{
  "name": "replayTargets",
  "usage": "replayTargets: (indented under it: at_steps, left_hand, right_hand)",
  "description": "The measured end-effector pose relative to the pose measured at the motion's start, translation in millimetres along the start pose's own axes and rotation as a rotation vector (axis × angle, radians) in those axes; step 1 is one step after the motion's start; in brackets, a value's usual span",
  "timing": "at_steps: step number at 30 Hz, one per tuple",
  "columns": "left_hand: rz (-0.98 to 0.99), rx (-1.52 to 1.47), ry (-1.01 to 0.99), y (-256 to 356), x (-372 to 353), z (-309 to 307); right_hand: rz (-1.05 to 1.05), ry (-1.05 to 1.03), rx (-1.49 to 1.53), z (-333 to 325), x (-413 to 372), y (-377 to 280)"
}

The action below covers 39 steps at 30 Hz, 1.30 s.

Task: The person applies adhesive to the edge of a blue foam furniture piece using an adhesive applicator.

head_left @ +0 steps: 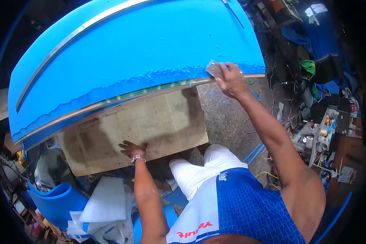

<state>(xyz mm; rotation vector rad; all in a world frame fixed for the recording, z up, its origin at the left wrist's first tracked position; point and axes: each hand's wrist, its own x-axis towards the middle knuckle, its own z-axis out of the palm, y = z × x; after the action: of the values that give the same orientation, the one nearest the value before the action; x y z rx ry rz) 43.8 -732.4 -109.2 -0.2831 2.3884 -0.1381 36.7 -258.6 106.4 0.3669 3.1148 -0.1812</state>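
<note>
A large blue foam sheet (150, 38) lies over a surface with layered wooden edges in front of me. My right hand (232, 81) is closed round a small greyish block (214, 70), pressed at the sheet's near edge. I cannot tell what kind of block it is. Blue crumbs and a rough band run along that edge beside it. My left hand (133, 149) has its fingers spread, low over a stained wooden board (150, 126) below the sheet, and holds nothing.
A curved metal strip (85, 27) and a thin dark tool (234, 14) lie on the foam. Rolled blue foam (59, 203) and white foam pieces (105, 201) are at lower left. A cluttered shelf (323, 134) stands right, with cords on the floor.
</note>
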Motion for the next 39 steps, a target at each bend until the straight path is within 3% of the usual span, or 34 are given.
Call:
replayTargets:
  at_steps: [3, 5, 6, 7, 10, 12, 13, 14, 15, 16, 19, 20, 21, 22, 23, 24, 27, 29, 31, 32, 33, 36, 38, 39]
  left_hand:
    - [0.005, -0.016, -0.005, 6, 3, 2]
    - [0.010, 0.023, 0.002, 1, 10, 9]
    - [0.085, -0.029, 0.031, -12, 22, 25]
    - [0.129, -0.044, 0.043, -14, 32, 34]
    - [0.192, -0.061, 0.076, -30, 50, 63]
    - [0.159, -0.032, 0.076, -23, 40, 54]
    - [0.115, 0.002, 0.067, -15, 29, 39]
    - [0.100, 0.020, 0.052, -10, 27, 35]
    - [0.083, 0.035, 0.039, -7, 26, 31]
    - [0.067, 0.054, 0.023, -8, 25, 28]
    - [0.060, 0.108, -0.017, -10, 31, 32]
    - [0.088, 0.115, -0.020, -15, 37, 38]
    - [0.122, 0.126, -0.017, -32, 55, 55]
    - [0.160, 0.127, -0.009, -35, 68, 66]
    - [0.110, 0.127, -0.035, -31, 62, 61]
    - [0.130, 0.127, -0.045, -26, 56, 51]
    - [0.171, 0.076, -0.021, -31, 60, 53]
    - [0.165, 0.039, -0.021, -35, 56, 58]
    - [0.152, 0.031, -0.033, -30, 51, 48]
    - [0.163, 0.015, -0.014, -35, 60, 56]
    - [0.172, 0.000, 0.006, -44, 75, 74]
    - [0.155, -0.001, 0.002, -43, 70, 67]
    - [0.177, -0.007, -0.019, -34, 52, 44]
    - [0.200, -0.040, -0.020, -34, 46, 37]
  right_hand:
    - [-0.273, 0.123, 0.162, 32, 29, -33]
    - [-0.528, 0.263, 0.153, 58, 59, -111]
    - [-0.395, 0.125, 0.398, 44, 62, -153]
    - [-0.431, 0.140, 0.366, 47, 67, -179]
    - [-0.413, 0.070, 0.220, 63, 74, -167]
    - [-0.399, 0.120, 0.353, 59, 62, -85]
    - [-0.304, 0.026, 0.418, 32, 46, -43]
    - [-0.400, 0.105, 0.157, 17, 26, 3]
    - [-0.126, -0.023, 0.194, 9, 7, 42]
    - [-0.019, -0.030, 0.096, -8, -12, 71]
    - [0.104, 0.052, 0.040, -11, -26, 93]
    - [-0.293, 0.129, -0.119, 9, -13, 84]
    - [-0.373, 0.192, 0.150, 30, 5, 52]
    - [-0.413, 0.236, 0.176, 36, 19, 12]
    - [-0.395, 0.210, 0.269, 62, 32, -22]
    - [-0.337, 0.090, 0.344, 43, 39, -51]
    - [-0.335, 0.171, 0.271, 58, 44, -43]
    - [-0.280, 0.080, 0.278, 37, 31, 27]
    - [-0.352, 0.200, 0.114, 28, -2, 129]
    - [-0.269, 0.185, 0.005, 18, -21, 177]
    - [0.100, 0.108, -0.009, 1, -42, 199]
    - [0.113, 0.208, -0.081, -11, -45, 190]
    - [-0.270, 0.322, 0.209, 29, -16, 138]
    - [-0.354, 0.309, 0.217, 55, -2, 106]
